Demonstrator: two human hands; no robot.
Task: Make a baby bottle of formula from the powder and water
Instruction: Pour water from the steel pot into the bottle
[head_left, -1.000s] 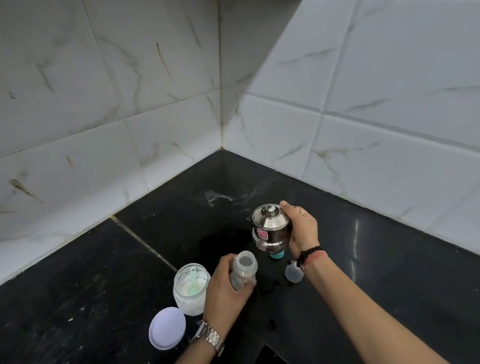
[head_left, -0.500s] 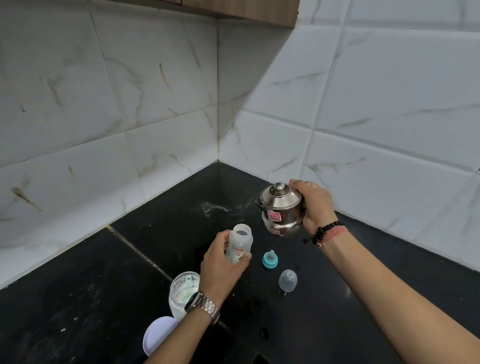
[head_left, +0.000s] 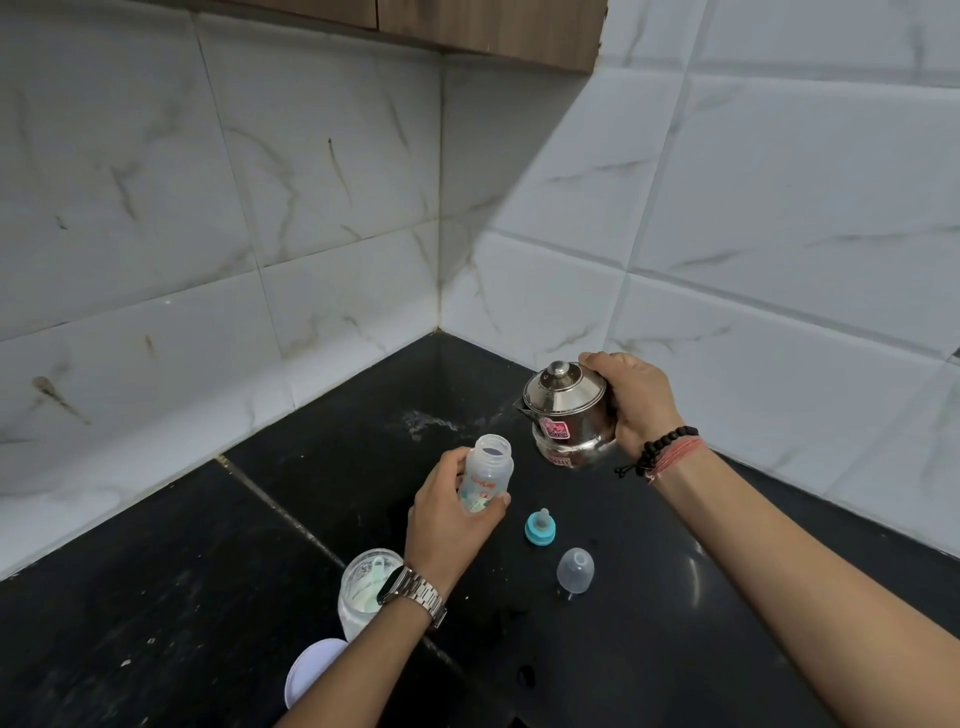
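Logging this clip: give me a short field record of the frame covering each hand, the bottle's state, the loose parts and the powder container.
left hand: left hand grips the baby bottle
right hand: right hand holds the steel kettle, lid on
bottle: open mouth, no teat fitted, tilted
kettle spout: points toward the bottle; no water seen pouring
loose parts: blue teat ring and clear cap on the black counter
powder: open powder jar with a scoop inside; white lid beside it
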